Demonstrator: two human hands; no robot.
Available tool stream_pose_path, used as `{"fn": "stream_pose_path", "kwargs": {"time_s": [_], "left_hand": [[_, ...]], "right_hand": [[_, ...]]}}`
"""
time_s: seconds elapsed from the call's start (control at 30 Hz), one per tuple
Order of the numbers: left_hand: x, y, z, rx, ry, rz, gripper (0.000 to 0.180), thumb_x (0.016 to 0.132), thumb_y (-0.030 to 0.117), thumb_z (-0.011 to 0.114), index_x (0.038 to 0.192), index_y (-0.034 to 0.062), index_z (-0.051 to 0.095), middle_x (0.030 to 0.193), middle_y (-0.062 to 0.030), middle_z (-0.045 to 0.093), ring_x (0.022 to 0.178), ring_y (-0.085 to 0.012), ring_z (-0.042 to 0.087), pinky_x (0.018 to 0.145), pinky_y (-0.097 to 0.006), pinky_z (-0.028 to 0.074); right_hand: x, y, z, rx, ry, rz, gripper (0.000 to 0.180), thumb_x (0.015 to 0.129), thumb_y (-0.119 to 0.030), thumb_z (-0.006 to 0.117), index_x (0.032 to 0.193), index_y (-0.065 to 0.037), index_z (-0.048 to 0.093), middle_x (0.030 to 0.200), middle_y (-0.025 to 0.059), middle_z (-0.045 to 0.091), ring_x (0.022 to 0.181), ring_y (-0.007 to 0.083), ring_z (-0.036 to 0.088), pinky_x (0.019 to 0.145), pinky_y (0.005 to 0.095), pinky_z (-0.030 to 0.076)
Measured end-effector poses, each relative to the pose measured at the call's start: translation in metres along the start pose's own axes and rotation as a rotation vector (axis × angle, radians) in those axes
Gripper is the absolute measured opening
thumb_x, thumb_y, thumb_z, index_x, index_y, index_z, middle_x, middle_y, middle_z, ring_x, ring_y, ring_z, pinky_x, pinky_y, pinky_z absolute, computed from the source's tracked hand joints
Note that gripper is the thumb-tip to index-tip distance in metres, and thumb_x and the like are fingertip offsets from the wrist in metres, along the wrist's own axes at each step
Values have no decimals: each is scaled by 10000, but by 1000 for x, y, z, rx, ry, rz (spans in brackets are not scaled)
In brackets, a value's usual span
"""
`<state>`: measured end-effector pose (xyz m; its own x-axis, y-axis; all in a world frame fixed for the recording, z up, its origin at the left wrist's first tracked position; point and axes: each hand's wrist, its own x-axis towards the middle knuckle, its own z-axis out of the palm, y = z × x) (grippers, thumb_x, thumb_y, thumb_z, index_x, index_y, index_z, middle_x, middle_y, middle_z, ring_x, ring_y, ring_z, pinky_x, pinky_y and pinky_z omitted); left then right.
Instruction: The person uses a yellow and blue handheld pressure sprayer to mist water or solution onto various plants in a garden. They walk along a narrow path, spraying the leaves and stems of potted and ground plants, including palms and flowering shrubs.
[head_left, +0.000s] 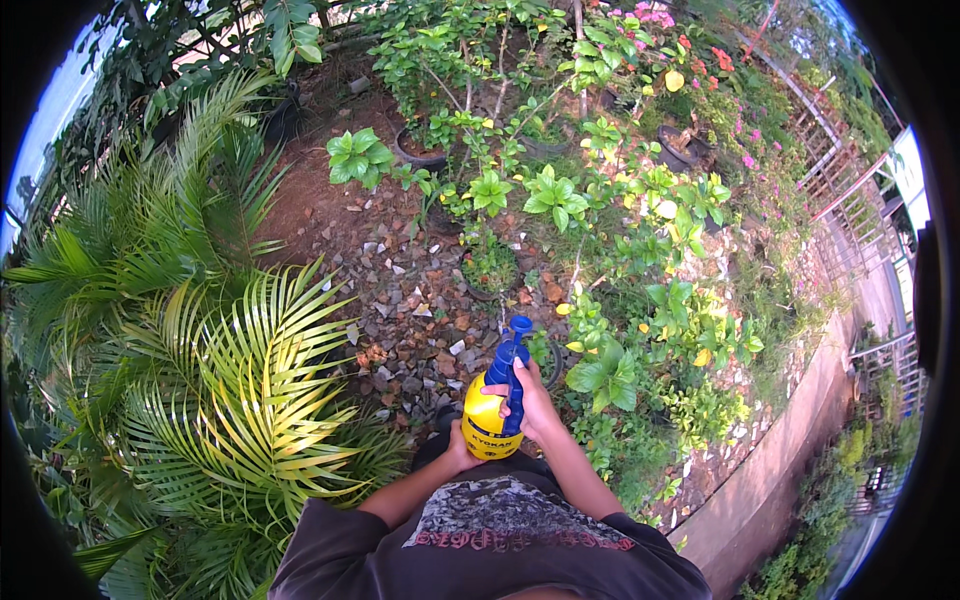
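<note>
A yellow pump spray bottle (484, 408) with a blue head is held in front of my body, tilted slightly forward. My right hand (535, 402) is closed round its blue handle, the thumb resting near the top of the trigger part. From the left, my left hand (461, 447) supports the lower side of the yellow tank; its fingers are partly hidden behind the bottle. Just beyond the blue nozzle end is a small potted plant (490, 268) with low green leaves.
Palm fronds (265, 385) crowd the left side. Broken stones (415, 310) cover the ground ahead. Leafy shrubs (605, 375) grow close on the right, with a dark round pot (420, 150) farther off. A low concrete edge (775, 450) runs along the far right.
</note>
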<state>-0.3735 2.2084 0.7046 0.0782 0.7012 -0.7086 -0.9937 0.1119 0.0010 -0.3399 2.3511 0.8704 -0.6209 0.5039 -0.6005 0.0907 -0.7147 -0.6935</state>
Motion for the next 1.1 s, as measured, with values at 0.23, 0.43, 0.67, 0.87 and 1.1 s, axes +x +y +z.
{"fn": "stream_pose_path", "kwargs": {"time_s": [0.23, 0.43, 0.67, 0.87, 1.1], "left_hand": [[3, 34, -17, -2, -71, 54, 771, 858, 567, 169, 1404, 110, 464, 1394, -194, 494, 1259, -398, 496, 1072, -567, 357], [-1, 96, -28, 3, -58, 232, 736, 883, 579, 189, 1390, 135, 483, 1377, -135, 530, 1256, -349, 513, 1068, -536, 375], [-17, 164, -30, -69, -84, 373, 624, 927, 518, 182, 1185, 129, 595, 1004, -86, 656, 992, -259, 612, 987, -475, 443], [-26, 232, -24, 14, -252, 540, 573, 950, 551, 208, 1110, 189, 623, 879, -23, 648, 844, -202, 619, 877, -443, 493], [9, 364, -43, 98, -125, 419, 504, 949, 487, 214, 1055, 185, 603, 803, -50, 618, 808, -246, 609, 846, -456, 492]], "right_hand": [[17, 7, 28, 135, -115, -31, 337, 980, -272, 479, 1287, -156, 405, 732, 40, 515, 530, 97, 499, 424, 241, 423], [40, 19, 74, 114, -184, -136, 413, 977, -257, 488, 1356, -156, 355, 652, 26, 488, 487, 106, 475, 446, 247, 418], [74, 12, 133, 155, -257, -116, 444, 982, -305, 523, 1356, -160, 333, 697, 41, 521, 540, 114, 527, 472, 263, 444], [124, 11, 181, 118, -299, -112, 424, 936, -147, 518, 1319, -157, 335, 852, 54, 512, 596, 127, 550, 523, 273, 480], [219, -11, 245, 154, -320, 3, 469, 930, -146, 520, 1339, -217, 302, 997, 51, 511, 770, 156, 569, 605, 315, 492]]}}
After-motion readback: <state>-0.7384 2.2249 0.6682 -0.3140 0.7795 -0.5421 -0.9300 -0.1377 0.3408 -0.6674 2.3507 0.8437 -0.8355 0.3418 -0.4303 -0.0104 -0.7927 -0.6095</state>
